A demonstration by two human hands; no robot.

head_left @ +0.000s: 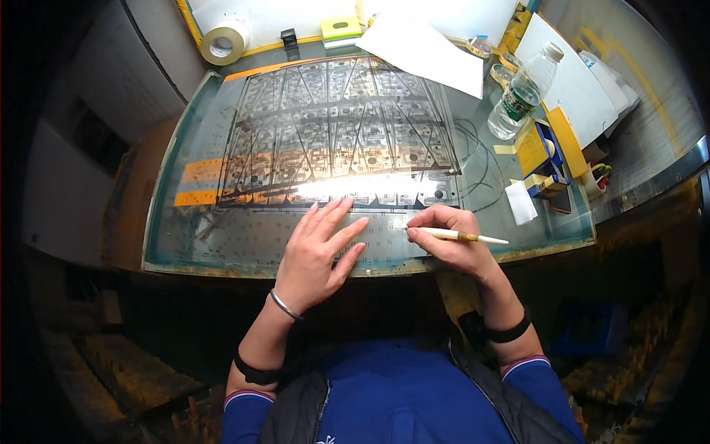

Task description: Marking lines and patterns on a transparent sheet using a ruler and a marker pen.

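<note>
A transparent film sheet printed with dark circuit patterns covers much of the glass-topped table. My left hand lies palm down with spread fingers, its fingertips at the film's near edge. Between the fingers of my right hand is a slim white pen-like tool with a brownish band. Its tapered back end points to the right. The working tip is near the glass just past my fingers, too small to make out. A bright glare lies across the near part of the film.
At the right stand a clear plastic bottle with a green label, a blue-and-yellow box and a folded white paper. A white sheet overlaps the film's far right. Far left is a tape roll; a green-yellow box sits behind.
</note>
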